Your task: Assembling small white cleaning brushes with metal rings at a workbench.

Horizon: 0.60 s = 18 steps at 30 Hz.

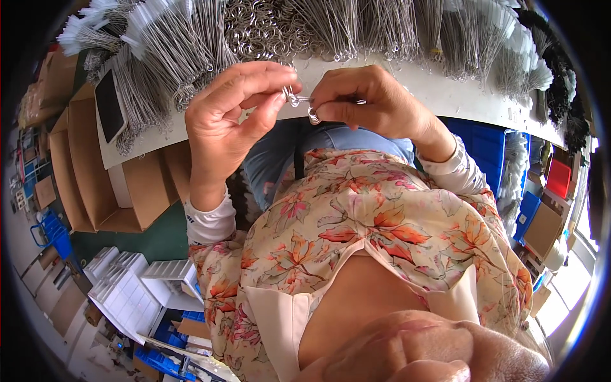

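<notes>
My left hand (232, 114) is raised over the table's near edge, thumb and fingers pinching small shiny metal rings (293, 100). Facing it, my right hand (375, 102) is closed, with thumb and bent forefinger around a thin metal piece. That piece spans the gap to the rings at my left fingertips. A stack of small rings (313, 116) shows below my right fingertips. How the parts join inside my fingers is hidden. Just beyond both hands lies a heap of loose metal rings (261, 32).
Bundles of thin wire cables (184, 44) line the white table (458, 95), with more at right (471, 38). A phone (111, 105) lies at the left edge. Cardboard boxes (121, 216) stand below left, near white plastic racks (127, 293). A blue bin (474, 149) is at right.
</notes>
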Available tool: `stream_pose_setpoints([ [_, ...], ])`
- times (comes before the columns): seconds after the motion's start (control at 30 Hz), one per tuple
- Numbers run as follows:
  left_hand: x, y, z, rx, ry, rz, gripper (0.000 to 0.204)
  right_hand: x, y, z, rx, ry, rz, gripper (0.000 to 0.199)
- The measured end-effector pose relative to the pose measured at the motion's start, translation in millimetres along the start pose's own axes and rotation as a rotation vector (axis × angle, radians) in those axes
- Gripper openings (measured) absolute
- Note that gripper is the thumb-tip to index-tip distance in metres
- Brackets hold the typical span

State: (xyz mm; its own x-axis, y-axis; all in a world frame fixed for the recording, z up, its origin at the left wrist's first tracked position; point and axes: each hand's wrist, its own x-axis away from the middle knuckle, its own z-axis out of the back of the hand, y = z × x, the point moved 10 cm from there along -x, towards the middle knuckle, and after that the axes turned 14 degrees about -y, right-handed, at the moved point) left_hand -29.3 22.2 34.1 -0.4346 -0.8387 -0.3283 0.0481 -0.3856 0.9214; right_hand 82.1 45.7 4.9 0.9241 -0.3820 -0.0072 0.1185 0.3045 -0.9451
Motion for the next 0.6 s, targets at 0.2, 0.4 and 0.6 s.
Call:
stream_pose_setpoints([
  [0.2, -1, 19, 3, -0.151, 0.258, -0.104, 0.030, 2, 4, 14, -0.600, 0.094, -0.014, 0.015],
  [0.4, -8, 35, 1, -0.304, 0.313, -0.238, 0.031, 2, -13, 30, -0.437, 0.342, 0.031, 0.019],
  [0.6, -19, 39, 5, -0.359, 0.255, -0.202, 0.029, 1, -3, 34, -0.561, 0.232, -0.083, 0.029],
])
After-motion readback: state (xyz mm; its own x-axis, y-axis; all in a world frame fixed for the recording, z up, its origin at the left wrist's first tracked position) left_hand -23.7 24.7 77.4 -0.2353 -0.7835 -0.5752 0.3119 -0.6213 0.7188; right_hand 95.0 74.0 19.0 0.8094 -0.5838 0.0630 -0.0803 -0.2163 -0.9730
